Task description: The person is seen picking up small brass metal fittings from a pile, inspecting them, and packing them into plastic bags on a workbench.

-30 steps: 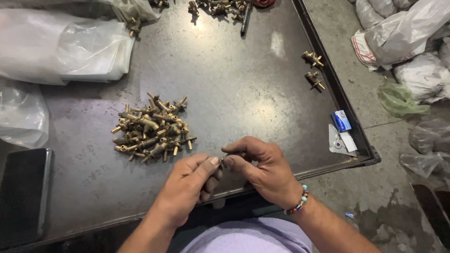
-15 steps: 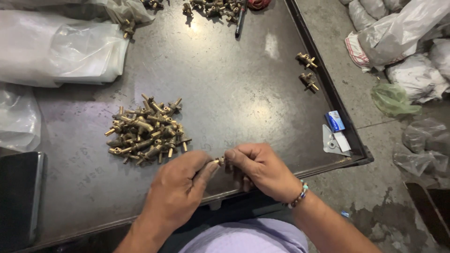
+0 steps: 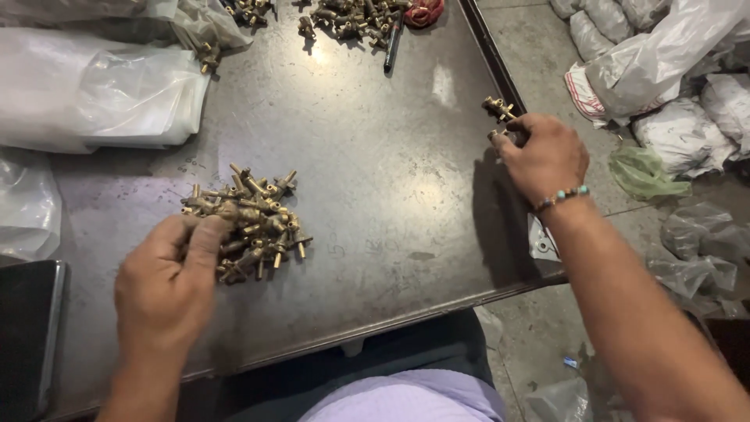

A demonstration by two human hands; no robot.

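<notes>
Now my left hand point(image 3: 168, 285) closes on the heap of small brass valve fittings point(image 3: 250, 223), mostly unsorted, while far right of it my right hand point(image 3: 543, 152) pinches one brass fitting point(image 3: 497, 108).

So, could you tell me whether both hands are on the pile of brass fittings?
No, only the left hand touches the pile of brass fittings; the right hand is at the table's right edge.

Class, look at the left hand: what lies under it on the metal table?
The left hand rests on the near edge of a heap of brass fittings. The fittings directly beneath its fingers are covered, so their number cannot be told.
</notes>
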